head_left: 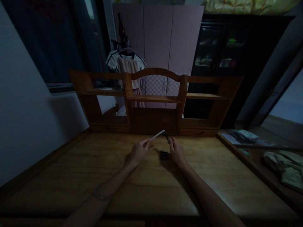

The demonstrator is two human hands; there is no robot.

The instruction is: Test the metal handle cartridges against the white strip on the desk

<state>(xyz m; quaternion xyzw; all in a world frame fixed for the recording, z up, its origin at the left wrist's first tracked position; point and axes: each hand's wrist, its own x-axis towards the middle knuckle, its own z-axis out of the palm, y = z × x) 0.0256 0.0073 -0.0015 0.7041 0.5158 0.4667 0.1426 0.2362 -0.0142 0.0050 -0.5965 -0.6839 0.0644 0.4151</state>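
My left hand (140, 150) is closed round one end of a thin pale stick (158, 135), which slants up to the right above the desk. In my right hand (177, 152) is a small slim dark object (166, 136), pinched between thumb and fingers. Its upper end is close to the stick's tip; whether the two touch I cannot tell. Below and between my hands, small black pieces (163, 155) lie side by side on the wooden desk (113, 176), too dark to name.
A wooden shelf unit (155, 99) with small drawers stands along the desk's back edge. To the left is a white wall (21, 113). Beyond the right edge, a lower surface bears a light green cloth item (287, 165) and papers or bags (243, 136). The light is dim.
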